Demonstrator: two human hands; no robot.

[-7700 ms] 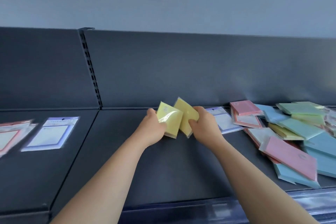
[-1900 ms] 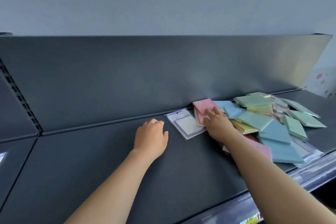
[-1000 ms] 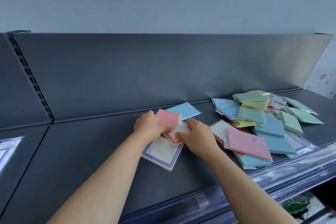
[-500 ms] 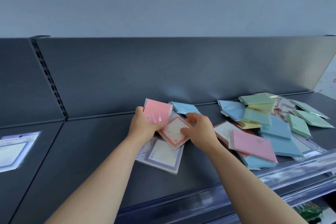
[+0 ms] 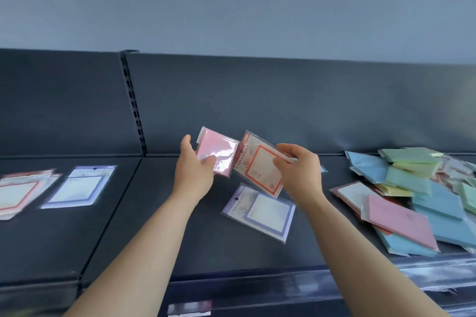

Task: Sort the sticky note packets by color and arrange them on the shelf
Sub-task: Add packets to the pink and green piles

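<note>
My left hand point(image 5: 194, 171) grips a plain pink packet point(image 5: 219, 152), raised above the dark shelf point(image 5: 159, 226). My right hand point(image 5: 300, 170) pinches a red-framed white packet point(image 5: 258, 166) beside it, also lifted; the two packets touch at their edges. A purple-framed packet point(image 5: 260, 211) lies flat on the shelf beneath them. A mixed heap of blue, green, yellow and pink packets point(image 5: 417, 198) covers the shelf's right end. On the left shelf section lie a purple-framed packet point(image 5: 79, 186) and a stack of red-framed packets point(image 5: 20, 192).
A slotted upright point(image 5: 134, 108) divides the dark back panel into two sections. The shelf's front edge carries a clear price rail point(image 5: 334, 283). A bit of blue packet point(image 5: 323, 169) peeks out behind my right hand.
Both hands have lifted their packets higher off the shelf and drawn them apart a little. The view has swung left, bringing the sorted packets on the left section into sight.
</note>
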